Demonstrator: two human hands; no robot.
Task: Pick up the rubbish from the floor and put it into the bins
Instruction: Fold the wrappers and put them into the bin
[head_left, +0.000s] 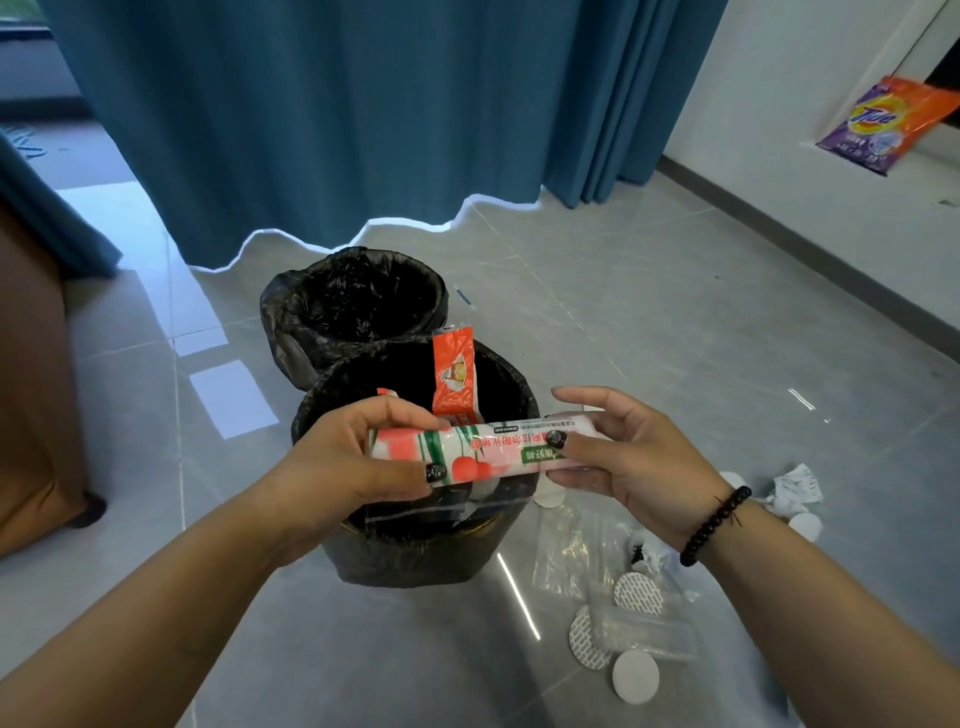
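Note:
Two bins lined with black bags stand on the grey tiled floor: the near bin (415, 561) and the far bin (291, 322) behind it. Above the near bin's mouth, both hands hold a long white and pink wrapper with cherries (498, 449). My left hand (358, 457) pinches its left end and also grips an orange and white sachet (453, 376) that sticks upward. My right hand (628, 462) holds the wrapper's right end. On the floor to the right lie white cotton pads (636, 675), clear plastic bags (576, 551) and crumpled paper (795, 488).
A blue curtain (337, 114) hangs behind the bins. A brown sofa (31, 374) stands at the left. A white wall with a grey skirting runs along the right, with a detergent bag (888, 122) on a ledge.

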